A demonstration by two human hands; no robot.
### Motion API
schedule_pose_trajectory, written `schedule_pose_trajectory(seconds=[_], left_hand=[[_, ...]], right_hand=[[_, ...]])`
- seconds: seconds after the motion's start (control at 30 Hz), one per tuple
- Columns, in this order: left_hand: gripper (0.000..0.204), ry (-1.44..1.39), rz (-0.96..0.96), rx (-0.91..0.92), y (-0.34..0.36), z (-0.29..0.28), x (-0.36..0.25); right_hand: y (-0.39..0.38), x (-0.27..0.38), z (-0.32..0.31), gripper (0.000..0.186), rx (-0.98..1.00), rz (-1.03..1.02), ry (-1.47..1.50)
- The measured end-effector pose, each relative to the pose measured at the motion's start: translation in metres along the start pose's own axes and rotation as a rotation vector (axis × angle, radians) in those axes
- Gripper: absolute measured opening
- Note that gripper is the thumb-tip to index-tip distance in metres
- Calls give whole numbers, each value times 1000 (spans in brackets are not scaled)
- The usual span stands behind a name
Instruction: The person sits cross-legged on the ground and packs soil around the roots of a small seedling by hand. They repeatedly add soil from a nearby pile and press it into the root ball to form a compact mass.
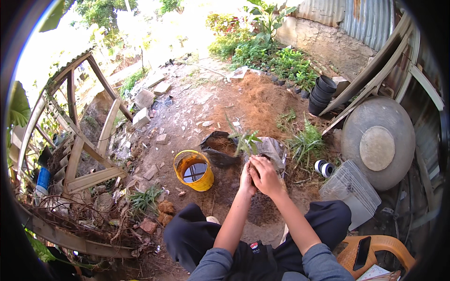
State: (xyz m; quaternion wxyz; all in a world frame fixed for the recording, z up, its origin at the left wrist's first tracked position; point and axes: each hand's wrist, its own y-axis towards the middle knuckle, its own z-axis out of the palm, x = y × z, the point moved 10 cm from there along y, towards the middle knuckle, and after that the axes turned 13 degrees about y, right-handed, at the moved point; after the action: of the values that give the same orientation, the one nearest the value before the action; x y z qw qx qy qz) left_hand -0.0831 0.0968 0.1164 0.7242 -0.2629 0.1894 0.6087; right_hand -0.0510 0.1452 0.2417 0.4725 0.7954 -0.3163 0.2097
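Both of my hands come together in front of my knees around the base of a small leafy green seedling (246, 142). My left hand (247, 181) cups it from the left side, while my right hand (266, 176) lies over the top with its fingers bent. The roots, and any soil about them, are hidden by the hands. Just beyond my hands is a black plastic bag (221, 160) with brown fibre inside. A greyish plastic bag (273, 148) lies behind my right hand. To the left stands a yellow bucket (204, 181) with dark liquid in it.
Stacked black pots (321, 95) stand at the far right, near a large grey disc (398, 140) and a clear plastic crate (351, 192). A phone (362, 253) rests on an orange chair (391, 248). Wooden framing (75, 159) and rubble line the left. Brown fibre (258, 100) covers ground ahead.
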Motion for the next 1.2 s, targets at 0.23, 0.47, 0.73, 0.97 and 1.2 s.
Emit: schedule_pose_trajectory(seconds=[0.23, 0.47, 0.73, 0.97, 1.2], left_hand=[[39, 109, -34, -216, -15, 10, -13], [47, 164, 12, -203, -14, 25, -17], [42, 2, 24, -308, -11, 3, -4], [39, -71, 27, -106, -14, 21, -10], [30, -134, 60, -99, 0, 1, -7]], right_hand=[[-8, -18, -18, 40, -209, 77, 239], [-30, -92, -21, 41, -577, 512, 938], [-30, -63, -3, 41, -403, 367, 688], [-19, -21, -9, 44, -280, 103, 319], [-21, -37, -8, 42, -353, 171, 513]])
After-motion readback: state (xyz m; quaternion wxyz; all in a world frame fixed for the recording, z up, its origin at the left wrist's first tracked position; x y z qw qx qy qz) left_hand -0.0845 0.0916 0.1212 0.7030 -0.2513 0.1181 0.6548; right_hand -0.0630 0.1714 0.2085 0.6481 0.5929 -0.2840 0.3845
